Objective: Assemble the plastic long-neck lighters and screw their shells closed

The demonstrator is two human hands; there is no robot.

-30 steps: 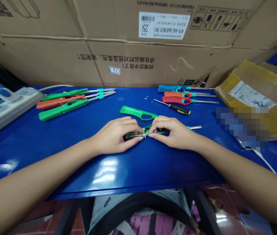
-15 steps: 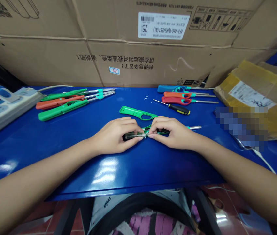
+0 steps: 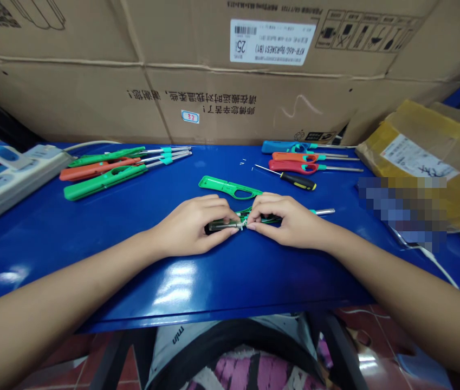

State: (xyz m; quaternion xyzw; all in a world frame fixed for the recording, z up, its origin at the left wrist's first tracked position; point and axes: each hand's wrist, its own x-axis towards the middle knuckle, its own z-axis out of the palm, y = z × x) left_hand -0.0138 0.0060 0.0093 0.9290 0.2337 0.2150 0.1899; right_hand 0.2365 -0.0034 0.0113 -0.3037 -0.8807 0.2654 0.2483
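Note:
My left hand (image 3: 195,225) is closed on the clear fuel tank (image 3: 218,224) of an opened long-nosed gas lighter. Facing it, my right hand (image 3: 278,219) pinches at the white valve end of that tank, its fingertips almost meeting the left ones. Beneath the right hand runs the lighter's green body, and its metal barrel (image 3: 327,211) sticks out to the right. What exactly the right fingertips grip is too small to make out. Just beyond both hands lies a loose green handle half (image 3: 224,186), its hollow inside showing.
Green and orange lighters (image 3: 99,169) lie at the left by a power strip (image 3: 18,176). Blue, orange and red lighters (image 3: 290,166) lie back right, near a screwdriver (image 3: 298,181) and small white bits. A taped carton (image 3: 428,157) and blurred device (image 3: 402,211) are at the right.
Hardly anything differs. Both hands stay in place at the tank's valve end, with only a very slight shift of the tank between the fingers.

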